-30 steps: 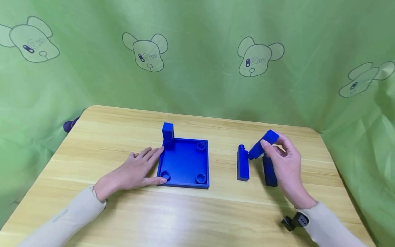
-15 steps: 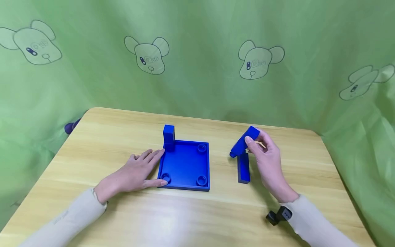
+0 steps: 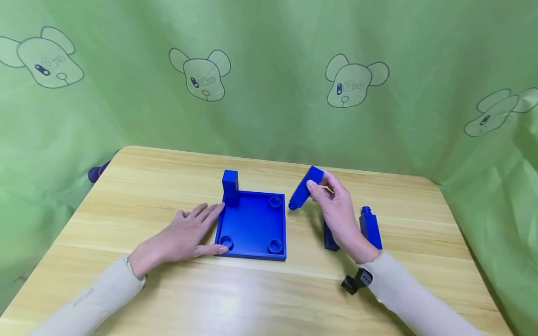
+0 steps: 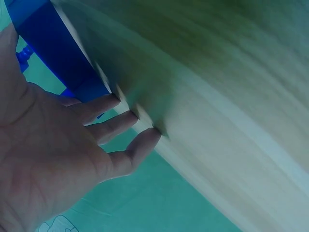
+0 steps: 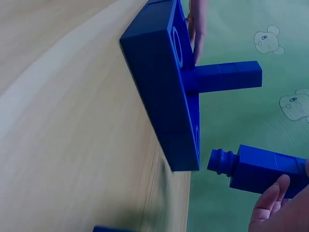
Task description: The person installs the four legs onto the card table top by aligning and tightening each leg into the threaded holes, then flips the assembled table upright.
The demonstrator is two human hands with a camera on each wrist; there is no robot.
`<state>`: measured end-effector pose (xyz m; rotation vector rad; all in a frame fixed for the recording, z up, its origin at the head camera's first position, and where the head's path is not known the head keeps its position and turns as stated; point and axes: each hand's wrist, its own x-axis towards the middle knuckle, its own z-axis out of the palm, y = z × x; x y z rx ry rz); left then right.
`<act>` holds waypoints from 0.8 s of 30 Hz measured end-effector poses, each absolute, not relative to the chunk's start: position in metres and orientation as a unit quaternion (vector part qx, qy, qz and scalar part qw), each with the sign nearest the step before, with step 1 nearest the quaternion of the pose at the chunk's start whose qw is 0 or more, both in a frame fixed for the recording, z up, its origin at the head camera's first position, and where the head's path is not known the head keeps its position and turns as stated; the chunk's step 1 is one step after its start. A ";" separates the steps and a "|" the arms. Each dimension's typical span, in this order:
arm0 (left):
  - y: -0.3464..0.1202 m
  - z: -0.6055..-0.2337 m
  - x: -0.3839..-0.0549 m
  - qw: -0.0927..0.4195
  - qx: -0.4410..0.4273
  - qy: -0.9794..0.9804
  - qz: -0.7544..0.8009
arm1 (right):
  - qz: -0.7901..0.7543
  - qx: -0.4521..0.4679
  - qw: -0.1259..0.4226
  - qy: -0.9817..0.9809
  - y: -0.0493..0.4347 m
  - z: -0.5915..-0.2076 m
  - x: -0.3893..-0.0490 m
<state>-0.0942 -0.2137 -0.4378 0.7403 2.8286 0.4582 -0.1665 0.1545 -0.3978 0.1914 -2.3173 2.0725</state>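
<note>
A square blue tray-like base (image 3: 251, 224) lies on the table, with round threaded sockets at three corners. At its far left corner stands a blue square leg (image 3: 230, 183). My left hand (image 3: 180, 235) rests along the base's left side, fingers extended, thumb at the near left corner. Between thumb and fingers my right hand (image 3: 340, 212) holds another blue leg (image 3: 306, 187), tilted, its threaded end pointing down toward the far right socket (image 3: 275, 202). In the right wrist view, that leg's ribbed screw end (image 5: 223, 162) is apart from the base.
Two more blue legs lie on the table: one (image 3: 329, 237) partly hidden under the right hand, the other (image 3: 370, 228) to its right with its threaded end facing away. A green curtain (image 3: 269, 116) hangs behind the wooden table (image 3: 176, 298).
My right hand has carried the held leg leftward, from above the loose legs to close by the base's right edge. The left hand and the base have stayed put.
</note>
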 end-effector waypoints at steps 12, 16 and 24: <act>-0.213 -0.439 -0.095 0.090 0.252 0.952 0.152 | 0.649 0.089 0.004 -0.756 0.126 -0.402 -0.174; -0.214 -0.440 -0.095 0.088 0.252 0.952 0.147 | 0.649 0.093 -0.002 -0.755 0.121 -0.404 -0.175; -0.214 -0.440 -0.094 0.085 0.252 0.952 0.153 | 0.632 0.106 -0.016 -0.768 0.116 -0.407 -0.179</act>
